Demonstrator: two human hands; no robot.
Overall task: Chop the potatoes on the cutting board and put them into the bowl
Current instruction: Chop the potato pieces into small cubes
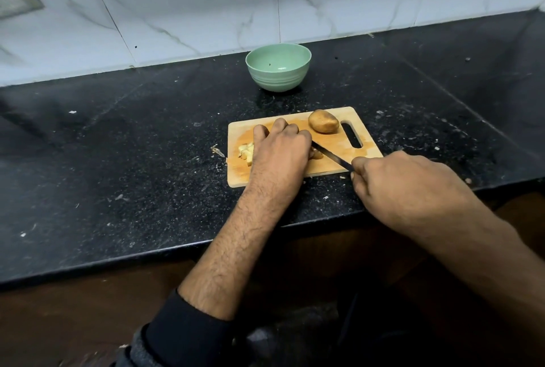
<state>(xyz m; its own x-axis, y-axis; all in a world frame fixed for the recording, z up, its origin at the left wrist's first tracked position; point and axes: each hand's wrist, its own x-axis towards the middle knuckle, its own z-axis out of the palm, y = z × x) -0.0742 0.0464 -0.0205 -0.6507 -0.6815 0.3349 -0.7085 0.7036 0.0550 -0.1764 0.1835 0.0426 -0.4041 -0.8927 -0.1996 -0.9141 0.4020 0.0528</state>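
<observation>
A wooden cutting board lies on the black counter near its front edge. A whole brown potato sits at the board's far side, beside the handle slot. Pale chopped potato pieces lie at the board's left end. My left hand lies over the board's middle with curled fingers, covering a piece of potato that peeks out by the blade. My right hand grips the handle of a knife, whose blade runs under my left hand. A green bowl, holding nothing but a dark speck, stands behind the board.
The black granite counter is speckled with crumbs and bits of peel, with one scrap just left of the board. A white marbled tile wall rises behind the bowl. The counter's front edge runs right below my forearms.
</observation>
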